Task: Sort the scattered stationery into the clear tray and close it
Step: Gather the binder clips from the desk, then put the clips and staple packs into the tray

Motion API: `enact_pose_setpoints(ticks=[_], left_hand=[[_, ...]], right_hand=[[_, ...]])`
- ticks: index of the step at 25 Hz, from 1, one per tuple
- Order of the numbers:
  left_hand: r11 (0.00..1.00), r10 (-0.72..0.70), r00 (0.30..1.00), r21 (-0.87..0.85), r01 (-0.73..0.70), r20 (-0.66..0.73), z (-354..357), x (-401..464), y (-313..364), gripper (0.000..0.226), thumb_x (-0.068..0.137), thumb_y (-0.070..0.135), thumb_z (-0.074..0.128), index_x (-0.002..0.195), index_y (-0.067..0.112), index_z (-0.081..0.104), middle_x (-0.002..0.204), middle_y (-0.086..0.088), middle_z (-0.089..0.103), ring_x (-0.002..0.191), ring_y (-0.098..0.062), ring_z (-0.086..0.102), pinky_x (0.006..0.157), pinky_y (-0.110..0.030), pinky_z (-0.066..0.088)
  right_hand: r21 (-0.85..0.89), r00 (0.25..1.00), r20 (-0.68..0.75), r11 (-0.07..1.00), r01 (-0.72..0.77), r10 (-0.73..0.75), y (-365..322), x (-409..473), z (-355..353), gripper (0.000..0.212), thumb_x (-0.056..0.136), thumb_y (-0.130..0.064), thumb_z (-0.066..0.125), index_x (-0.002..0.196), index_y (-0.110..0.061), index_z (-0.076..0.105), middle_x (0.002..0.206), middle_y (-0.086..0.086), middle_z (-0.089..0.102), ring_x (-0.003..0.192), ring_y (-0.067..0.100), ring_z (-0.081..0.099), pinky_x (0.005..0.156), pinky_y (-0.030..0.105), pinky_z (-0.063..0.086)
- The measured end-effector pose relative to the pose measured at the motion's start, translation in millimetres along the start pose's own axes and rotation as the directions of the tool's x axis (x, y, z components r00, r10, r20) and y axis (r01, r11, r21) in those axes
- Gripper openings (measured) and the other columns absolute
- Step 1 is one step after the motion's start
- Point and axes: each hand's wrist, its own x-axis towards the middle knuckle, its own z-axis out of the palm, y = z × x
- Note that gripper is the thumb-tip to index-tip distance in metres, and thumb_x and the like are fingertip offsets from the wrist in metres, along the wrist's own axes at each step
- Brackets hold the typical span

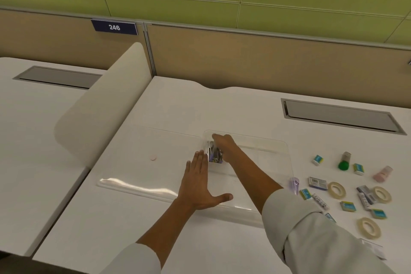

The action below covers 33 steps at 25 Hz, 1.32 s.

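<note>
Purple stapler (214,153) under right hand (223,143), inside clear tray (266,147).

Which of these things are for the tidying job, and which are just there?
For the job:
clear plastic tray
purple stapler
three clear tape rolls
small blue-green erasers
green-capped glue stick

Just there:
pink round spot
blue 246 sign

Item (214,153) under right hand (223,145) blurred, partly hidden.
</note>
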Motion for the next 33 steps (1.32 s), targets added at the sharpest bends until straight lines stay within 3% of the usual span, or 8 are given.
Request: enact_pose_setpoints(ticks=[1, 3, 5, 10, 16, 22, 26, 33], left_hand=[[1.000, 0.001, 1.000, 0.010, -0.001, 0.002, 0, 0, -1, 0.139, 0.050, 0.102, 0.023, 0.150, 0.016, -0.020, 0.159, -0.003, -0.023, 0.147, -0.020, -0.021, 0.122, -0.046, -0.003], [0.999, -0.004, 1.000, 0.035, 0.004, 0.004, 0, 0, -1, 0.138, 0.050, 0.103, 0.020, 0.150, 0.015, -0.020, 0.159, -0.004, -0.023, 0.146, -0.020, -0.023, 0.122, -0.046, -0.005], [0.999, -0.001, 1.000, 0.045, 0.001, -0.001, -1, 1, 0, 0.138, 0.050, 0.103, 0.016, 0.151, 0.015, -0.018, 0.160, -0.004, -0.023, 0.144, -0.018, -0.026, 0.121, -0.046, -0.008], [0.997, 0.045, 0.999, 0.067, -0.043, -0.027, -5, 1, 2, 0.135, 0.054, 0.103, 0.013, 0.153, 0.015, -0.012, 0.161, -0.005, -0.018, 0.148, -0.020, -0.020, 0.121, -0.050, -0.007], [0.986, 0.158, 0.983, 0.071, -0.152, -0.091, -11, 4, 42, 0.125, 0.063, 0.098, 0.013, 0.153, 0.012, 0.002, 0.161, -0.002, -0.011, 0.149, -0.019, -0.011, 0.122, -0.047, 0.000], [0.943, 0.329, 0.936, 0.001, -0.331, -0.126, 22, 12, 144, 0.082, 0.087, 0.065, 0.045, 0.146, 0.010, 0.032, 0.156, -0.009, 0.030, 0.145, -0.027, 0.025, 0.118, -0.040, 0.023], [0.873, 0.473, 0.868, -0.054, -0.485, -0.154, 52, 8, 219, 0.059, 0.082, 0.044, 0.063, 0.128, 0.010, 0.051, 0.128, -0.008, 0.057, 0.118, -0.025, 0.054, 0.096, -0.035, 0.050], [0.926, 0.375, 0.919, -0.001, -0.377, 0.120, 99, -2, 296, 0.044, 0.085, 0.020, 0.061, 0.127, 0.011, 0.048, 0.132, -0.006, 0.050, 0.123, -0.023, 0.044, 0.092, -0.034, 0.049]], right_hand=[[0.003, 1.000, 0.030, 1.000, 0.004, -0.004, -3, -2, -5, 0.027, 0.093, -0.026, 0.052, 0.106, -0.002, 0.054, 0.091, 0.010, 0.052, 0.085, 0.025, 0.051, 0.078, 0.034, 0.041], [0.020, 0.997, 0.069, 0.999, 0.032, -0.033, -7, -8, -17, 0.057, 0.097, -0.038, 0.052, 0.139, 0.000, 0.043, 0.130, 0.016, 0.052, 0.118, 0.032, 0.053, 0.098, 0.041, 0.043], [0.051, 0.995, 0.082, 0.997, 0.059, -0.063, -7, -16, -30, 0.069, 0.098, -0.046, 0.051, 0.148, -0.002, 0.035, 0.150, 0.015, 0.042, 0.135, 0.033, 0.044, 0.108, 0.045, 0.040], [0.286, 0.991, 0.065, 0.954, 0.093, -0.116, 13, -37, -77, 0.056, 0.102, -0.049, 0.040, 0.137, -0.006, 0.049, 0.135, 0.015, 0.058, 0.121, 0.030, 0.058, 0.103, 0.043, 0.048], [0.672, 0.988, 0.115, 0.740, -0.003, -0.100, 70, -65, -143, 0.055, 0.102, -0.050, 0.040, 0.128, -0.004, 0.055, 0.124, 0.021, 0.066, 0.114, 0.036, 0.065, 0.098, 0.046, 0.052], [0.861, 0.992, 0.088, 0.508, -0.032, -0.086, 140, -88, -227, 0.063, 0.099, -0.054, 0.044, 0.129, 0.000, 0.056, 0.123, 0.023, 0.068, 0.113, 0.039, 0.066, 0.097, 0.048, 0.053], [0.931, 0.996, 0.032, 0.366, -0.001, -0.079, 195, -102, -290, 0.066, 0.097, -0.055, 0.046, 0.133, 0.000, 0.053, 0.125, 0.023, 0.067, 0.116, 0.039, 0.065, 0.100, 0.048, 0.051], [0.963, 0.998, 0.048, 0.267, -0.034, -0.048, 253, -115, -348, 0.067, 0.095, -0.055, 0.051, 0.134, 0.000, 0.051, 0.126, 0.024, 0.066, 0.117, 0.041, 0.064, 0.093, 0.054, 0.054]])
